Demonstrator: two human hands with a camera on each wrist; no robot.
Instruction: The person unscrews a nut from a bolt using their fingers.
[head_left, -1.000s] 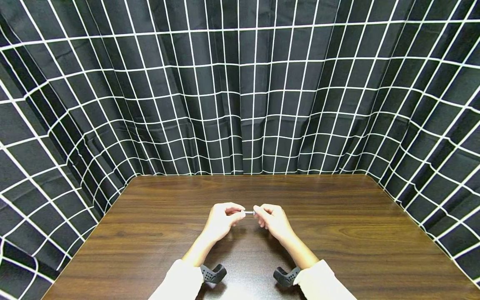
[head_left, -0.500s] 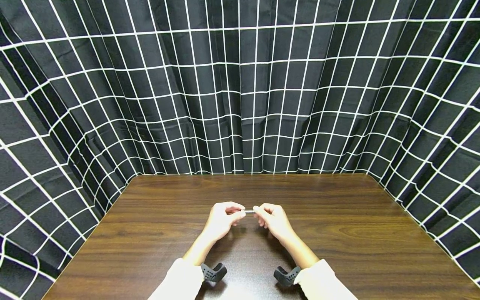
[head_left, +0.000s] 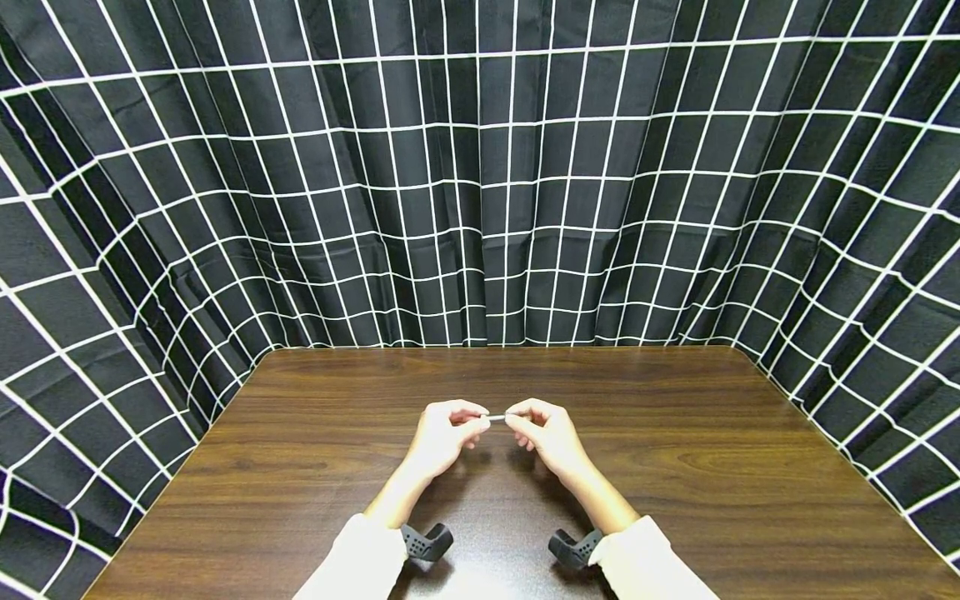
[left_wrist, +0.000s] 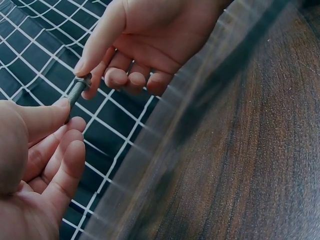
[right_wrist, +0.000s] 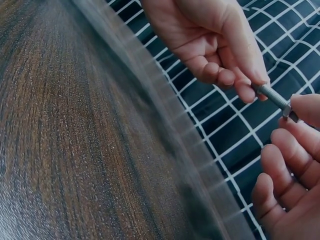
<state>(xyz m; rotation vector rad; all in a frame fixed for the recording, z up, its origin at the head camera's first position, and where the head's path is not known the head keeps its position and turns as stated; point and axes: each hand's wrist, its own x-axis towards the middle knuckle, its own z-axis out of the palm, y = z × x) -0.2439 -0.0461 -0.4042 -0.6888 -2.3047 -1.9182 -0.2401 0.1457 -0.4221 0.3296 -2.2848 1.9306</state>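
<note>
Between the two hands a grey metal bolt with a threaded shank lies nearly level above the table. My left hand pinches one end between thumb and fingers, so that end is mostly hidden. At the other end sits a hex nut, partly covered by my right hand, whose thumb and index finger pinch it. In the left wrist view the nut shows just beyond the right thumb tip. The other fingers of both hands are loosely curled beneath the bolt.
A brown wood-grain table lies under the hands. Behind it and along both sides hangs a black curtain with a white grid. Dark grey bands are worn at both wrists, below the white sleeves.
Both hands have risen slightly in the head view, bringing the bolt a little farther from the body. The right thumb and index finger have shifted slightly at the nut end; both grips hold.
</note>
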